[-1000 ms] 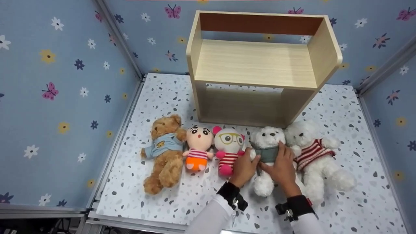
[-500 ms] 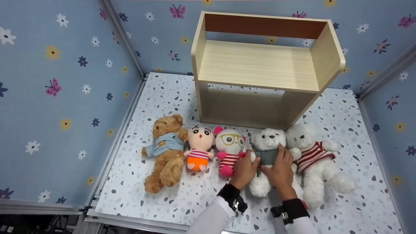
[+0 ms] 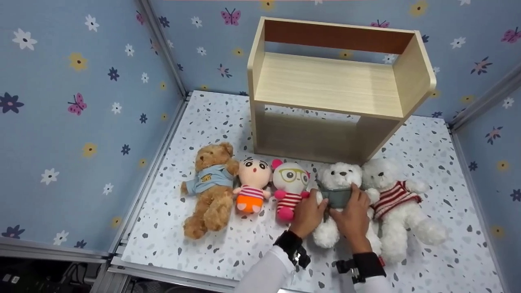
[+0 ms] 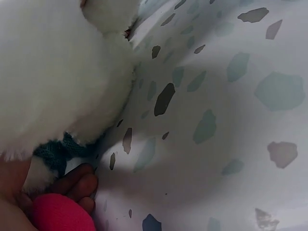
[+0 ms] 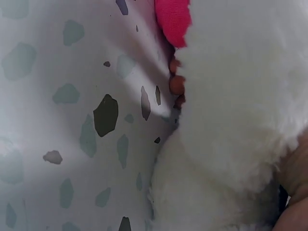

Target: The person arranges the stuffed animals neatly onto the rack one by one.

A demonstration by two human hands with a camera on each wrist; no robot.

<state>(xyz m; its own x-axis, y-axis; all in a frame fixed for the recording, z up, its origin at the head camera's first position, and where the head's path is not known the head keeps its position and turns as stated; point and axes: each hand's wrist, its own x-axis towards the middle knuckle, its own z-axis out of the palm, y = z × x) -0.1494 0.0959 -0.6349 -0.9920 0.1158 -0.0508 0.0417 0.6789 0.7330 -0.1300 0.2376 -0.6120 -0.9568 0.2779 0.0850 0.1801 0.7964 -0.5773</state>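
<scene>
Head view: we saw the white bear in green (image 3: 337,198) toward the surface's (image 3: 171,252) front edge, the left hand (image 3: 308,213) and right hand (image 3: 354,215) gripping its sides with half-curled fingers (image 3: 355,196). We judged it light, soft, hardly fragile, best held around the chest.

the head view is bright, the shelf's lower compartment (image 3: 307,136) shadowed. both wrist views are dim, white fur (image 4: 62,72) blurred.
</scene>
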